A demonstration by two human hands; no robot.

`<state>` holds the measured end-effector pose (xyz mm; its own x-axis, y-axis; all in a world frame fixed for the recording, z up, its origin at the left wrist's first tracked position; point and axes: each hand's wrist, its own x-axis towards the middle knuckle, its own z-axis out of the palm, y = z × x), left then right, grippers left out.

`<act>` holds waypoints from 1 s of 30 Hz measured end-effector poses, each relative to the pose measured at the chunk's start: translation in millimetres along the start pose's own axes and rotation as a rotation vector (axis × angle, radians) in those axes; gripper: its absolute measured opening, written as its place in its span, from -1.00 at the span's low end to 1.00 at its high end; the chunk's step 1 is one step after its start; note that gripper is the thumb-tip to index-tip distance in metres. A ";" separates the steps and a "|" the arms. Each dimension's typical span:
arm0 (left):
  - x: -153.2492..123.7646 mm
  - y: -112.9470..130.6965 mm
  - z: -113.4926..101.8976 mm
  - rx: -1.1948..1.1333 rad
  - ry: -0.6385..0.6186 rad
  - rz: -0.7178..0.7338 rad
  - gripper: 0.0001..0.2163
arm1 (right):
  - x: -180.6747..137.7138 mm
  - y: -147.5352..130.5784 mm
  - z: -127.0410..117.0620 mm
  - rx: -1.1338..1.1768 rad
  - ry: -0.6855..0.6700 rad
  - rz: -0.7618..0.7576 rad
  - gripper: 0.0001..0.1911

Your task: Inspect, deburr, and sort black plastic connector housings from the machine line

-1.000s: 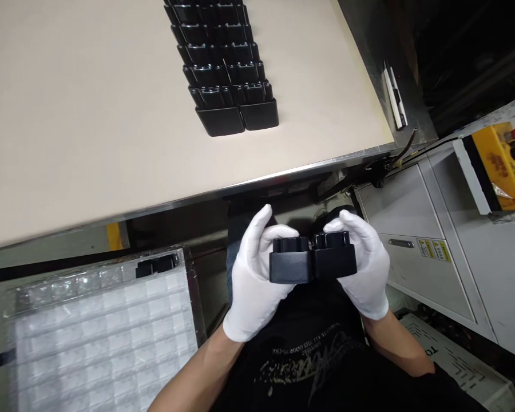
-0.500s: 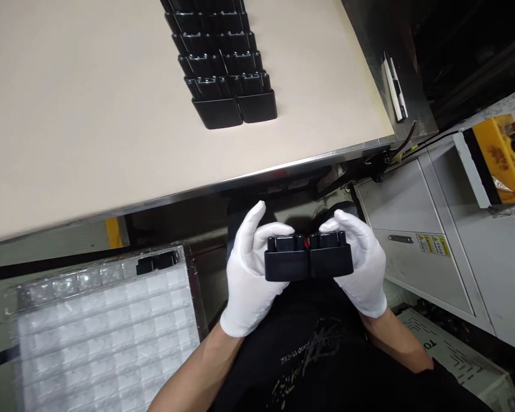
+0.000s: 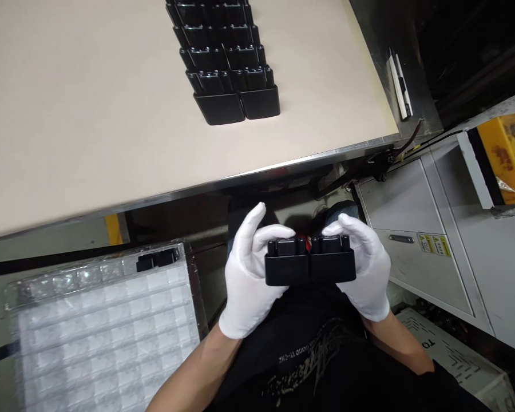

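Observation:
Both my hands wear white gloves. My left hand [image 3: 251, 274] grips one black plastic housing [image 3: 286, 269], its thumb and a finger curled at the top. My right hand [image 3: 364, 266] holds a second black plastic housing [image 3: 332, 266] the same way. The two parts sit side by side, nearly level, in front of my body and below the table edge. Raised blocks show along their tops; their undersides and my lower fingers are hidden. Like parts stand in a double row of black housings [image 3: 218, 109] on the table.
The beige table [image 3: 111, 126] has a metal front edge. A clear plastic tray [image 3: 107, 320] at lower left carries a pair of black parts [image 3: 157, 260] in its top row. White-and-black pens [image 3: 400, 86] lie at the table's right. A yellow control box [image 3: 504, 160] and grey cabinet [image 3: 416, 252] stand right.
The view has shifted slightly. My hands still hold the two housings, which have moved a touch lower and to the right in the picture.

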<state>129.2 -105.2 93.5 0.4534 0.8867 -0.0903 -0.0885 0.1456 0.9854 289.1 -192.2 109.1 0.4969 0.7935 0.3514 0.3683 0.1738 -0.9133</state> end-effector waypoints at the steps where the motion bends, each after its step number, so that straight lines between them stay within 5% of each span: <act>1: -0.1 0.3 0.0 0.008 0.003 -0.006 -0.06 | -0.1 0.4 -0.2 -0.016 -0.003 -0.001 -0.41; 18: 6.5 10.5 6.3 0.044 0.073 0.067 -0.22 | 15.1 -25.2 1.5 -0.242 -0.068 -0.024 -0.28; 30: 2.8 12.5 14.5 0.473 0.075 0.284 -0.36 | 17.2 -22.0 15.2 -0.647 -0.212 -0.154 -0.50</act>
<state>142.2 -107.3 107.7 0.4038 0.8937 0.1955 0.2178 -0.3015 0.9283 277.5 -173.5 132.1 0.2618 0.8959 0.3589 0.8490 -0.0369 -0.5272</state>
